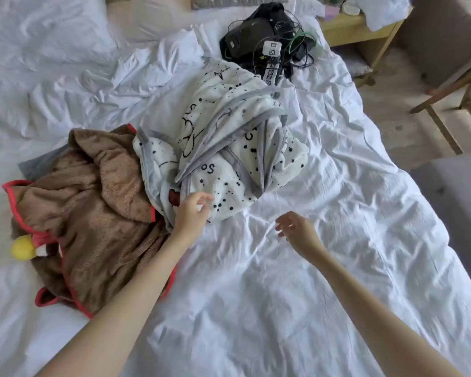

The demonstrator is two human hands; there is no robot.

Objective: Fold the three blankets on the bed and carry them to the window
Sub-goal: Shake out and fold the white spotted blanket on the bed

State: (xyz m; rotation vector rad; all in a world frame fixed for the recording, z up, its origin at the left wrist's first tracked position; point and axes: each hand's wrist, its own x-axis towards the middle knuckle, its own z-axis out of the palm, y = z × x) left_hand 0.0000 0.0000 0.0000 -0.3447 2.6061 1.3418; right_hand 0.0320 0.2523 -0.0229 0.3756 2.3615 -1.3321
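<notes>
Bed (297,281): white, heavily creased, carrying everything. Soft, uneven base for folding; crooked edges likely unless each blanket gets spread flat first.

Spotted blanket (229,137): white with grey trim, heaped mid-bed and twisted round itself, far end up against the black gear. Risk: lifted by one edge, likely to come up as a knot rather than a sheet.

Brown blanket (93,213): fleece with red trim, crumpled at left, right side tucked under the spotted one. Risk: pulling the spotted one free could drag this along.

Black gear (256,31): bag at the head end, cables (299,50) trailing out beside it. Risk: a trim edge catching a cable on the lift and hauling the lot across the bed.

Grey cloth (42,163): only a sliver showing beneath the brown heap. Probably the third blanket, cannot confirm. Risk: easily overlooked and left behind.

Left hand (192,213): over the near edge of the spotted blanket, fingers loosely spread and blurred, nothing pinched. Contact with the cloth not clear.

Right hand (297,229): above bare sheet, near the spotted blanket's right side, fingers loosely curled, empty. Risk: a one-handed grab, leaving the opposite corner unfound.

Yellow bobble (22,247): at the brown blanket's near-left edge, attached or loose cannot tell. Risk: a lump inside the fold.

Window: out of view. Nothing folded yet.
</notes>
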